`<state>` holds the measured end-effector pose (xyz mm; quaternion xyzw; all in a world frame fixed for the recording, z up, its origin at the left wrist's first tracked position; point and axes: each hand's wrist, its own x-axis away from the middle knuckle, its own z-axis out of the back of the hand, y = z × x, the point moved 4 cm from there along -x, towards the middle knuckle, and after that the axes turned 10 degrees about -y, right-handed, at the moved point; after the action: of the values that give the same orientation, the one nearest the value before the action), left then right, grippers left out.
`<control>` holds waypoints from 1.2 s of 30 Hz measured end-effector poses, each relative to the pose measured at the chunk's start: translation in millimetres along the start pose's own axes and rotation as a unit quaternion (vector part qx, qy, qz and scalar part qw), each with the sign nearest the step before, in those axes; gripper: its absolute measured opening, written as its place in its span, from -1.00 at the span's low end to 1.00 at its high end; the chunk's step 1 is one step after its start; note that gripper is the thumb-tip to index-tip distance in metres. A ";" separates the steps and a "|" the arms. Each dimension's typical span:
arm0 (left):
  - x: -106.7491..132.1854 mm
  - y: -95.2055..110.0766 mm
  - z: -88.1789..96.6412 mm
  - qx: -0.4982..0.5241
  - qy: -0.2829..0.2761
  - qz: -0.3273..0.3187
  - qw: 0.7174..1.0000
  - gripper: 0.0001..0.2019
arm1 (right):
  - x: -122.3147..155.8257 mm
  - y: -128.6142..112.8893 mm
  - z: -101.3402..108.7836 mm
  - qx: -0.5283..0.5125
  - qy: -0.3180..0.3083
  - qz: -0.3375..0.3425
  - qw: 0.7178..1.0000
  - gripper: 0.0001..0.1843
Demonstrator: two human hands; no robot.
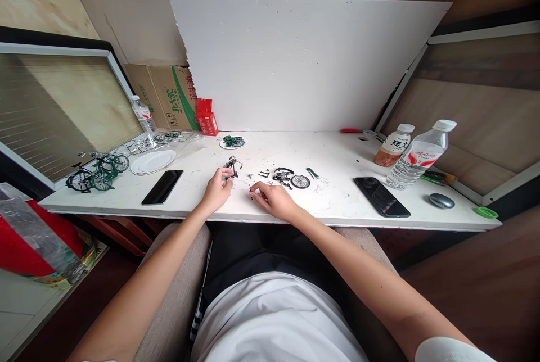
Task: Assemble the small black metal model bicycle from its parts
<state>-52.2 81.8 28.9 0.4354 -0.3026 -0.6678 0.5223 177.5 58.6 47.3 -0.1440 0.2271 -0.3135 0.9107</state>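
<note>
My left hand (217,189) pinches a dark model bicycle frame (233,165) with handlebars, held just above the white table. To its right, my right hand (271,199) has its fingertips pressed together around a tiny dark piece (251,198) too small to name. Beyond the right hand lie loose black bicycle parts (283,175), a small spoked wheel (300,181) and a green strip-like part (313,173). Several tiny black bits are scattered near the hands. Farther back, a white plate (223,146) holds green and black parts.
Finished-looking model bicycles (101,171) stand at the left by white plates (152,162) and a phone (162,187). On the right are another phone (381,197), a mouse (441,200), a water bottle (419,155) and a brown drink bottle (394,145). A white board (312,64) rises behind.
</note>
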 end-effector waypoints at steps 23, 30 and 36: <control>0.5 2.6 0.0 -0.015 -0.003 -0.015 1.000 -0.77 | -0.5 0.3 -1.8 0.013 -0.008 0.002 1.000 -0.73; 0.3 1.4 -0.2 -0.019 -0.005 -0.012 1.000 -0.77 | -0.6 0.6 -2.3 0.013 -0.006 0.003 1.000 -0.72; 1.1 3.4 -0.3 -0.025 -0.005 -0.016 1.000 -0.77 | -0.5 -0.2 -1.8 0.013 -0.009 0.000 1.000 -0.72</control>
<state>-50.6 79.8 31.4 0.4237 -0.2812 -0.6854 0.5212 176.1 58.6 46.0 -0.1350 0.2146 -0.3149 0.9146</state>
